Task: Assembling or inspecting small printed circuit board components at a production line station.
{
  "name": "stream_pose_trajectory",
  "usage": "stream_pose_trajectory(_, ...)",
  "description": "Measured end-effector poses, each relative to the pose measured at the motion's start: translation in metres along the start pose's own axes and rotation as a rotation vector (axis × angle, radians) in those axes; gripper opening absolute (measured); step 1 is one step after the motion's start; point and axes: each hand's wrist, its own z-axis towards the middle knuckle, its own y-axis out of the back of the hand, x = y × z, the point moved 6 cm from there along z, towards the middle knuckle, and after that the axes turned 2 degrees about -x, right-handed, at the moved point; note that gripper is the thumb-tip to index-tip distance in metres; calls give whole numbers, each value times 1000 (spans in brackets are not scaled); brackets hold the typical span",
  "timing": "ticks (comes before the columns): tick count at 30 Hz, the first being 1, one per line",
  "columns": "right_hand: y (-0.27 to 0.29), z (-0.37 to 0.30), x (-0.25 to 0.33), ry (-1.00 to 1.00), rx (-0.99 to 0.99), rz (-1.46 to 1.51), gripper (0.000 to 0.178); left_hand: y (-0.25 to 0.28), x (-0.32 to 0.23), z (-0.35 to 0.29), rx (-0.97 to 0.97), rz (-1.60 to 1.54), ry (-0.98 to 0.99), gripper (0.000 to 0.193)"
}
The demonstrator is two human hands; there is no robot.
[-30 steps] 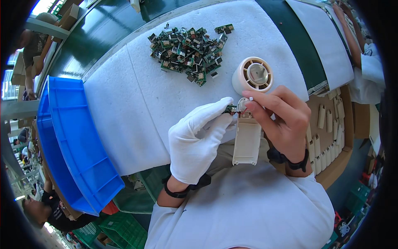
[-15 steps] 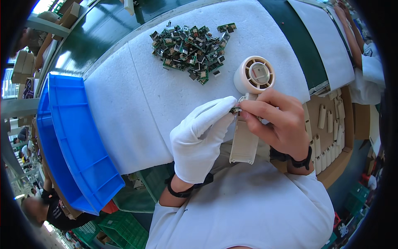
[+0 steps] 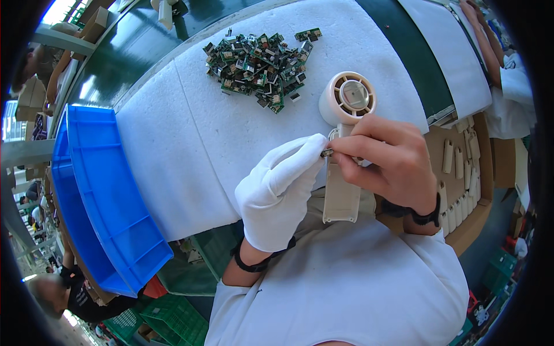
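Note:
My left hand, in a white glove, pinches a small circuit board between thumb and fingertips. Bare and closed, my right hand brings its thumb and forefinger together at the board's right end; what lies between them is hidden. Beneath both hands is a cream handheld fan, its long handle shell open and pointing toward me. The fan's round head rests on the white foam sheet beyond my fingers. Part of a thin wire shows near the handle's top, and my right fingers cover some of the handle.
A pile of circuit boards lies on the white foam sheet, with one board apart. At left stands a blue bin. A cardboard box of cream handle parts is at right. Other people work around the benches.
The whole view has shifted slightly. The fan's handle end has swung a little to the right, and my right hand has shifted slightly with it. Both hands remain together at the circuit board.

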Motion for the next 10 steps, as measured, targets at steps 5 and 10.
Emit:
stream_pose_trajectory(5, -7, -11, 5, -202, -167, 74, 18, -6, -10, -9, -105, 139, -119, 42)
stream_pose_trajectory(10, -8, -14, 5, -258, -170, 111, 15, -9, -9, -13, -66, 146, -179, 50)
